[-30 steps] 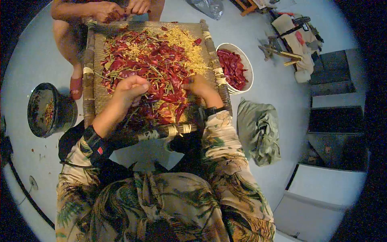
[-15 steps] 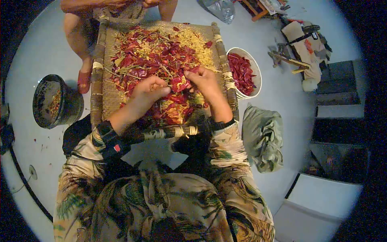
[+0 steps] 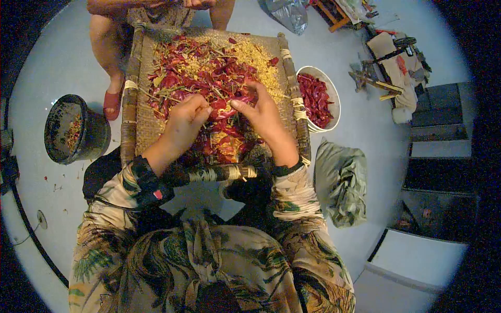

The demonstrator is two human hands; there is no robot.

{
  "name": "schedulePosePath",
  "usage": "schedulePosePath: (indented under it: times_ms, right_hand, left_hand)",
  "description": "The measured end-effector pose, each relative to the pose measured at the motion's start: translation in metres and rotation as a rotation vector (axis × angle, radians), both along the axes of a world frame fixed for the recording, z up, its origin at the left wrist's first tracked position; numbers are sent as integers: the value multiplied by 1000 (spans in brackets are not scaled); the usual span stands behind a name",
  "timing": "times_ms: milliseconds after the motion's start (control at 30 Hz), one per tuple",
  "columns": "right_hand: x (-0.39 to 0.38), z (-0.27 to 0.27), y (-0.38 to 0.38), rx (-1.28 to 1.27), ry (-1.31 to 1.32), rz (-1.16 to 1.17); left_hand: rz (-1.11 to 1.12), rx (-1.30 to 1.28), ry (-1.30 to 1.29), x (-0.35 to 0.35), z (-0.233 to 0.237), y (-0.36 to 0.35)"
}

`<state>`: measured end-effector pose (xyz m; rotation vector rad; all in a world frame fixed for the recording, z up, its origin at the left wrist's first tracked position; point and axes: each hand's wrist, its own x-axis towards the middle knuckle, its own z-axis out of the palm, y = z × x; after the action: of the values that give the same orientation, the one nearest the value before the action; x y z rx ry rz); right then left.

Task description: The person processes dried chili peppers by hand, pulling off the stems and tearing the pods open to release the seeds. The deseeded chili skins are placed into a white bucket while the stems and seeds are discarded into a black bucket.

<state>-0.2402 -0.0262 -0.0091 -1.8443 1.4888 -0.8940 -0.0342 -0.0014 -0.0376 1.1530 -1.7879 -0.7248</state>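
Note:
Dried red chili peppers (image 3: 182, 78), with stems and loose yellow seeds (image 3: 255, 57), cover a woven tray (image 3: 143, 125) framed with wooden poles. Over the near half of this heap, my right hand (image 3: 267, 117) grips a dried red chili (image 3: 241, 100) between thumb and fingers. Close on its left is my left hand (image 3: 185, 117), its fingers curled into a tight pinch beside the chili's end. Whatever the left fingertips hold is too small to make out. More broken chili pieces (image 3: 224, 148) and seeds lie below both hands.
Right of the tray stands a white bucket (image 3: 338, 107) of red chilies; at left is a black bucket (image 3: 99, 133) with scraps inside. A grey-green sack (image 3: 342, 182) lies on the floor at right. Another person's leg (image 3: 107, 57) is beyond the tray's far left corner.
My left hand has curled tighter and turned its back more upward. My right fingers have spread a little around the chili. The whole view has shifted slightly.

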Motion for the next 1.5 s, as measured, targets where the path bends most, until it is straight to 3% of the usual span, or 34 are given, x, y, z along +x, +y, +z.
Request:
schedulePosePath:
  times_ms: [33, 67, 167, 267, 433, 667, 733, 867, 1067, 1367, 1500]
  right_hand:
    - [3, 4, 1, -199, 148, -4]
    - [3, 9, 2, -208, 184, 106]
    - [10, 3, 9, -294, 284, 253]
    - [17, 2, 16, -108, 193, 359]
    - [24, 1, 17, 76, -149, 469]
    - [26, 4, 19, 121, -17, 399]
    - [26, -1, 19, 33, -8, 392]
    - [28, -3, 22, 165, -101, 387]
    - [39, 6, 30, 83, -96, 390]
    - [44, -4, 31, 15, -134, 359]
    - [48, 5, 34, -61, -137, 363]
  left_hand:
    - [10, -143, -100, 1, 2, 0]
    - [20, -286, -201, 2, 5, -1]
    - [-43, -135, -540, 1, 18, 7]
    - [-76, -178, -594, -1, 16, 7]
    - [-100, -180, -445, 3, 16, 8]
    - [-87, -319, -37, 3, 16, 0]
    - [-76, -291, -39, 2, 25, 3]
    - [-63, -203, -127, 1, 31, 8]
    - [-39, -315, -58, 5, 28, 9]
    - [-15, 301, 491, 4, 36, 13]
    - [-4, 364, 594, 2, 34, 11]
